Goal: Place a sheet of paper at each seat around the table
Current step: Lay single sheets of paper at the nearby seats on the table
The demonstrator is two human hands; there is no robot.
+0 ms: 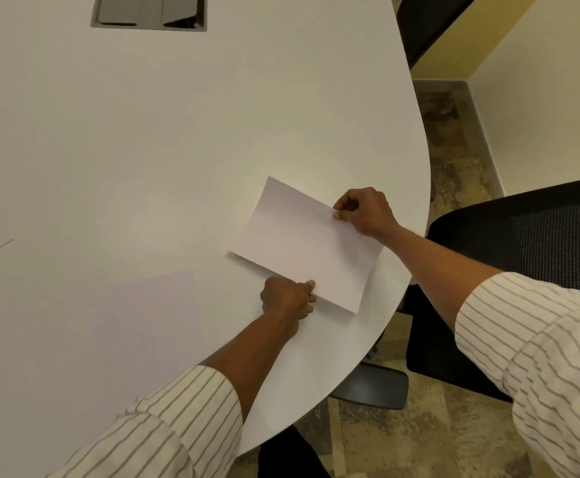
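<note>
**White rectangular paper sheet (302,246) pinched at two edges**

The left hand (287,300) pinches the sheet's lower edge between thumb and curled fingers. The right hand (364,210) pinches the upper right edge the same way. The sheet sits right of centre in the frame, over the rounded end of the pale white table (144,139). A second flat white sheet (147,312) lies at lower left. A black mesh office chair (530,250) stands at the right. A grey rectangular hatch (149,12) sits at upper left.
</note>
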